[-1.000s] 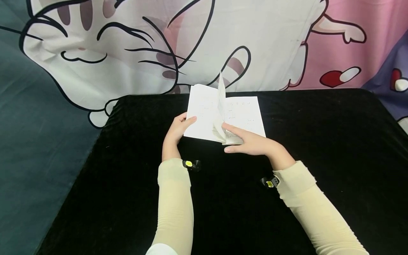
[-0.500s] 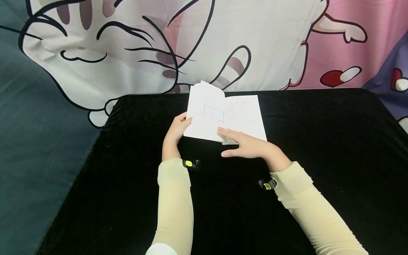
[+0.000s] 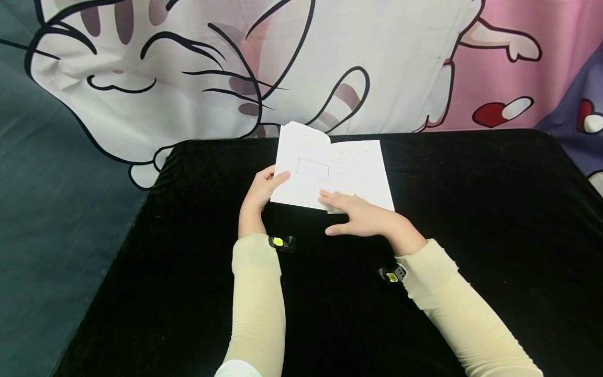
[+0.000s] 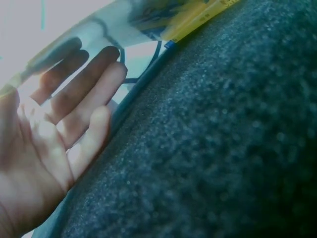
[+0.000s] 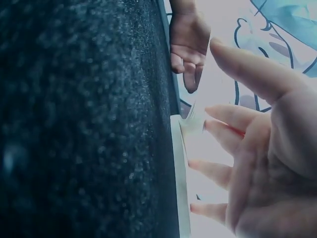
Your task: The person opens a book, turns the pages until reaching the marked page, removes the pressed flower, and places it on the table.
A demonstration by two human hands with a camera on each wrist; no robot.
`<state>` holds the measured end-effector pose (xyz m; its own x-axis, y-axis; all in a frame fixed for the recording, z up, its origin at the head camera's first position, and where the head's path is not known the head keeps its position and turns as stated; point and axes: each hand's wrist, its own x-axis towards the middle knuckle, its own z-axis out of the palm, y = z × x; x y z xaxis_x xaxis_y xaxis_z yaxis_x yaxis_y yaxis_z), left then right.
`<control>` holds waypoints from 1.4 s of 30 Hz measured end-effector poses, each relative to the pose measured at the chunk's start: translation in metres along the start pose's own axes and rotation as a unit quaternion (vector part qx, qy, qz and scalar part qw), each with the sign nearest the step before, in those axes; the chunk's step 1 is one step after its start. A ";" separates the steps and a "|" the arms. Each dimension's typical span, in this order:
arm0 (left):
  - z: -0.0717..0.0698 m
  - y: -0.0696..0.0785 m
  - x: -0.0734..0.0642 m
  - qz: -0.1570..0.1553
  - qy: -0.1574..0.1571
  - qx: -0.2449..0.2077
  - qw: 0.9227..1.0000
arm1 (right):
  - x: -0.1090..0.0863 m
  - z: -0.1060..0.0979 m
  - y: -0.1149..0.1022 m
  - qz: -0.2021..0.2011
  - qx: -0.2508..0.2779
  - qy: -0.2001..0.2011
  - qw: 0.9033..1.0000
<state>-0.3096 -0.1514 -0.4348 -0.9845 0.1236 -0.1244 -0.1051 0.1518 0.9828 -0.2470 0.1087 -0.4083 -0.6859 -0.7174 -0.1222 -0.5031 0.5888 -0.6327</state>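
Note:
An open book (image 3: 360, 175) with white pages lies towards the back of the black-covered table. On its left page is a thin outlined four-sided figure; the right page carries small writing. My left hand (image 3: 258, 196) holds the left edge, thumb on the page and fingers beneath. In the left wrist view, those fingers (image 4: 84, 94) lie under a glossy cover (image 4: 178, 22) with yellow and blue on it. My right hand (image 3: 365, 214) spreads over the lower middle near the spine, its fingertips on or just above the paper. The right wrist view shows its fingers (image 5: 213, 173) extended beside the pages.
Black cloth (image 3: 330, 314) covers the table around the book. Behind its far edge hangs a curtain (image 3: 400, 63) printed with cartoon cats. A small black device with a yellow mark (image 3: 282, 243) sits at the left cuff, and a similar device (image 3: 392, 273) at the right cuff.
The leaf that stood upright at the spine has turned over to the left and now lies flat. My right hand has shifted slightly left and nearer. The left hand keeps its hold.

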 end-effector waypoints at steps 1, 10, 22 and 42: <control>0.000 0.000 0.000 -0.001 0.001 -0.006 1.000 | 0.000 -0.001 0.001 -0.001 0.003 0.001 1.000; -0.001 -0.001 0.001 -0.003 0.003 0.009 1.000 | -0.018 -0.025 0.035 0.075 0.061 0.026 0.995; 0.000 0.000 0.002 -0.005 0.001 0.019 1.000 | -0.057 -0.051 0.087 0.162 0.094 0.056 0.981; 0.000 0.004 -0.002 -0.022 -0.003 0.015 1.000 | -0.057 -0.047 0.093 0.117 0.110 0.086 0.983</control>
<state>-0.3082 -0.1510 -0.4309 -0.9782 0.1222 -0.1679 -0.1434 0.1873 0.9718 -0.2796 0.2221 -0.4247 -0.8572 -0.4876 -0.1655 -0.2076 0.6214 -0.7555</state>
